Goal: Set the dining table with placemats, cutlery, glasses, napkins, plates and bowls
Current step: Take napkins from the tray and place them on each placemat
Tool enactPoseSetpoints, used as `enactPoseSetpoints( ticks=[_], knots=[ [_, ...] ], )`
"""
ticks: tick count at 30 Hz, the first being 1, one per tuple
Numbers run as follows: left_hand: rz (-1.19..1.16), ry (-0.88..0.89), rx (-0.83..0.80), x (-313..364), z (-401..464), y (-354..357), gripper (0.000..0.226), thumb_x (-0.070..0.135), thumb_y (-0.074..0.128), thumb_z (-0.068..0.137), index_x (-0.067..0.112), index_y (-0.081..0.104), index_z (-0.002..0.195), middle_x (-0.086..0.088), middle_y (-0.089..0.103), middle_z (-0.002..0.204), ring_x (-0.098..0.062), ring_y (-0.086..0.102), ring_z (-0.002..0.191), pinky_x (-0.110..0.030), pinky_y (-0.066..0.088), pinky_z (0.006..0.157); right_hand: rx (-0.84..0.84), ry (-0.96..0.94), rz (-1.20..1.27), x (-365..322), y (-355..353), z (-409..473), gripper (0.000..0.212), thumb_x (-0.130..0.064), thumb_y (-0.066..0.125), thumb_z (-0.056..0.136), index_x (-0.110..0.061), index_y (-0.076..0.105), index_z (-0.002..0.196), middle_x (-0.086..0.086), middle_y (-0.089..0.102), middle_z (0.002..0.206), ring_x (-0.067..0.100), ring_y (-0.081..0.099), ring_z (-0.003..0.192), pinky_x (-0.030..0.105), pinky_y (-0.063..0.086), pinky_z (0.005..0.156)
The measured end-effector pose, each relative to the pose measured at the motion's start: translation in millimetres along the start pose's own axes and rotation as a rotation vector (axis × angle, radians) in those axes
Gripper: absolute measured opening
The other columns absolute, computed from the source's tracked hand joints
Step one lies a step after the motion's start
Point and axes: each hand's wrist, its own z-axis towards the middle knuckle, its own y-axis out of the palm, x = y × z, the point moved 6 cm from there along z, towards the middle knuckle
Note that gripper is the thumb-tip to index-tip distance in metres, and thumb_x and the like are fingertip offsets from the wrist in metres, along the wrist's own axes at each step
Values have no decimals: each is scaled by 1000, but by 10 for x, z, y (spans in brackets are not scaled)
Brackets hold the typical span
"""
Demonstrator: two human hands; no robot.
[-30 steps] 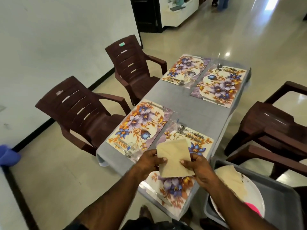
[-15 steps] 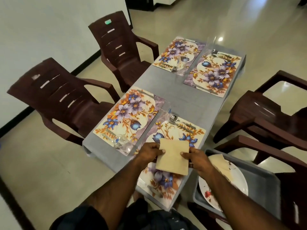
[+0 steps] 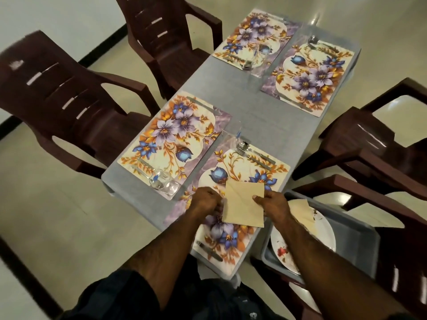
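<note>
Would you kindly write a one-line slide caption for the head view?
Both hands, left and right, hold a beige napkin above the nearest floral placemat on the grey table.

No text, label, brand or number is readable anywhere.

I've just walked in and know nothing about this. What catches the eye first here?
Four bright floral placemats cover the grey dining table, each already laid with cutlery and a glass. At the near end, both hands, left hand and right hand, hold a beige napkin over the nearest mat. Dark brown plastic chairs ring the table, and a grey tub on the right holds white plates.
</note>
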Motion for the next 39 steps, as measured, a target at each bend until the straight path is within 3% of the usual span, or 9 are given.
enactPoseSetpoints(
  ticks=[3,8,12,15,18,23,29,34,39],
  knots=[
    [-215,-175,-159,-131,-114,147,7,0,64,92,-4,69,91,-22,68,78,-29,67,64,-30,53,52,39,-112,-209,-146,-11,-41,31,-24,78,93,-5,76,117,9,77,111,24,70,96,29,51,84],
    [-364,-256,-188,-236,-53,138,26,20,64,102,-4,74,99,-17,74,81,-24,72,69,-30,56,59,99,-423,-577,-392,77,-270,26,-35,69,95,-13,76,106,9,75,106,32,69,99,36,53,84],
    [-426,-255,-205,-268,-32,104,39,32,65,103,-5,74,108,-22,77,93,-27,76,76,-32,61,64,-76,-677,-754,-389,333,-486,38,-53,59,90,-24,74,110,1,71,109,26,65,101,37,51,86],
    [-427,-263,-205,-290,-8,90,45,38,67,102,-5,73,112,-20,77,91,-28,74,76,-34,61,64,-228,-721,-851,-302,447,-537,46,-64,60,89,-27,75,112,-3,71,117,21,63,109,39,49,96],
    [-354,-205,-175,-250,-23,52,37,31,65,103,-5,72,105,-18,75,85,-28,71,72,-38,61,65,-137,-723,-810,-328,363,-524,37,-56,60,92,-24,75,105,-2,72,109,23,65,101,36,50,87],
    [343,340,107,36,-3,-171,11,25,68,94,16,74,97,-2,76,96,-25,70,89,-39,61,80,-32,-632,-914,-336,241,-388,27,-33,75,89,-19,70,111,7,70,113,30,65,104,36,49,86],
    [1273,1040,-33,328,-114,256,59,33,69,89,28,56,147,-9,45,162,-36,37,149,-57,34,119,-16,-540,-1071,-203,233,-309,40,-40,79,84,-22,69,118,6,69,120,29,65,108,39,52,91],
    [1518,959,-132,154,-110,247,64,41,53,100,23,37,160,-12,24,172,-33,15,161,-60,6,128,180,-602,-1161,-258,166,-414,34,-30,79,79,-17,68,109,12,67,105,33,65,90,42,51,76],
    [1429,677,-15,-112,-174,51,72,55,40,103,21,24,165,-14,20,173,-38,16,158,-62,4,126,42,-677,-1319,-113,418,-524,46,-39,67,83,-23,66,127,14,62,136,37,59,121,51,40,99]
  ],
)
